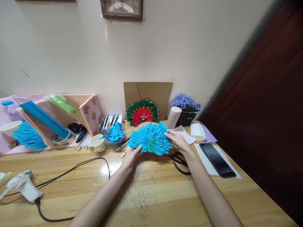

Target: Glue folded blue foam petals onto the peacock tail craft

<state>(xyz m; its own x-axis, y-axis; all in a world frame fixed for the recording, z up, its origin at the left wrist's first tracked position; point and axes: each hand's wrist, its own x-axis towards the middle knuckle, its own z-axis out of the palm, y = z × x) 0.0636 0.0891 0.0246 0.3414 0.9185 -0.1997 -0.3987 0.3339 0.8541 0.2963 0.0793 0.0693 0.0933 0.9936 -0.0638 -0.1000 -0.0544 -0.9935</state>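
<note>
Blue peacock fan (138,138), layered from many narrow, pointed strips that look like paper, sits between 2 hands over the middle of a pale wooden surface (142,205). A green bird-shaped piece (151,146) lies at its lower centre, and a curved brown edge, probably a card backing, shows behind its top. The left hand (131,156) grips the lower left rim with the thumb on the front; the right hand (178,142) grips the right side, higher up. Whether the lower edge touches the surface I cannot tell.

It should be light, stiff enough at the backing to keep its shape, but soft at the strip tips, which could bend, crease or pull loose. Slipping seems unlikely; crushing is the greater risk. A light pinch on the backing at 2 opposite sides suits it best, clear of the green piece.

Behind it, a round red-and-green fan (143,112) leans on a brown cardboard sheet (148,90). A bowl of loose blue strips (115,134) stands to its left, and black looped handles (181,165) lie near the right forearm.
</note>
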